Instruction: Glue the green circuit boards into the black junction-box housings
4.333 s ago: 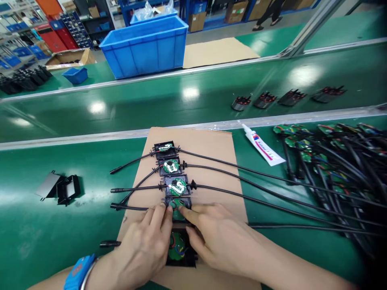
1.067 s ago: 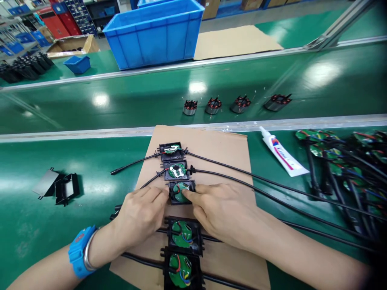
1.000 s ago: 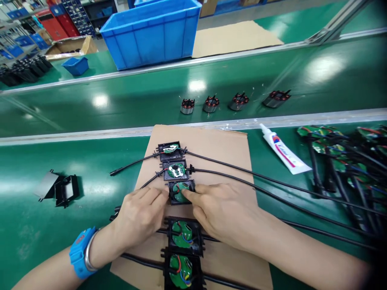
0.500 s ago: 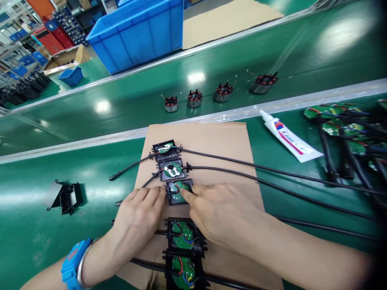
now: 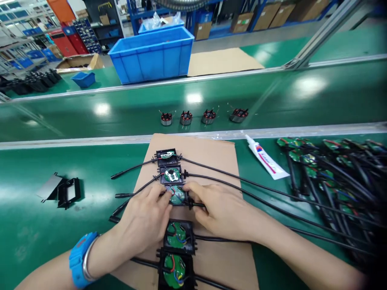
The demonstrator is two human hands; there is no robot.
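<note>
A black plastic case with a green circuit board [image 5: 177, 195] in it lies on a sheet of cardboard [image 5: 208, 155], between my hands. My left hand [image 5: 148, 211] is closed at the case's left edge, its fingertips covering that side. At the right edge my right hand [image 5: 222, 207] has its fingers bent around the black cable [image 5: 198, 204] where it leaves the case. Behind are two cases whose boards [image 5: 172, 175] carry white paste. Nearer to me lie two more cases with green boards [image 5: 177, 235] and coloured wires; no white paste shows on them.
A white tube [image 5: 267, 159] lies right of the cardboard, beside a heap of wired boards [image 5: 329, 173]. Several copper-wound stators [image 5: 208, 117] stand in a row behind. Empty black case parts [image 5: 68, 192] are at left. A blue bin [image 5: 152, 54] stands at the back.
My view has tilted up and shifted. My right hand's finger has moved off the board to the cable at the case's right edge. My left fingers have shifted over the left edge.
</note>
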